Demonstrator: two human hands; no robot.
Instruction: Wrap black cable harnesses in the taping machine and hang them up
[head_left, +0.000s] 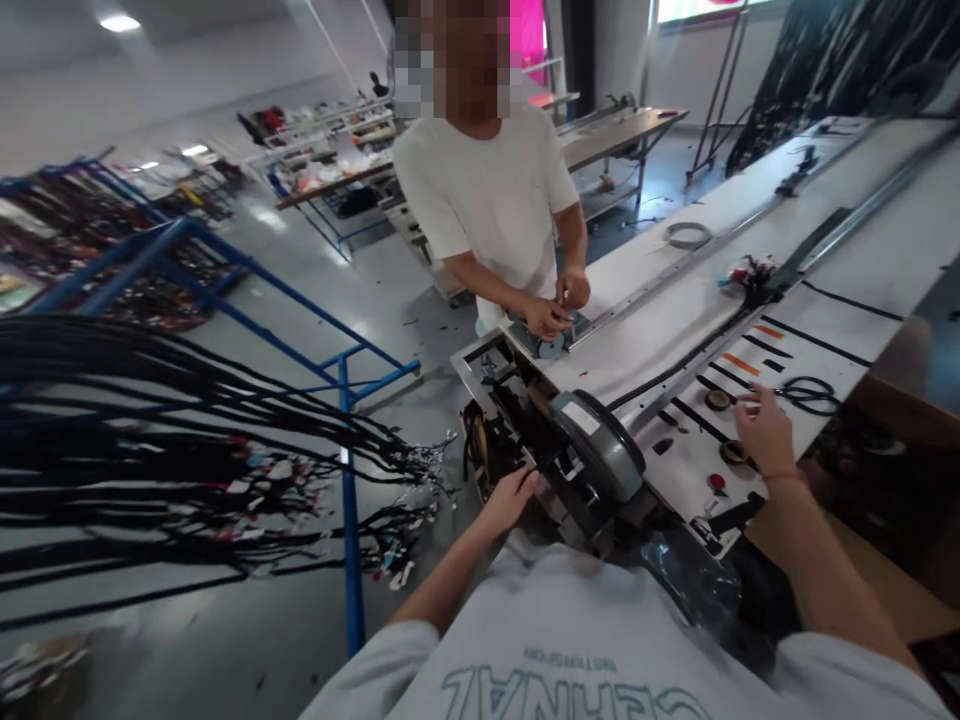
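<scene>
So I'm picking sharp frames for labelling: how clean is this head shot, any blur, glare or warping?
Head view: tilted and wide-angle, so the long white table runs off slanted; the black cable bundle at left is smeared by motion blur; ceiling lights glare off the glossy floor; the left hand and right hand by the grey machine are fairly sharp.

Pale grey short-sleeved T-shirt (570,640) with teal outlined lettering, a thin, possibly red, wrist cord (784,477).
</scene>
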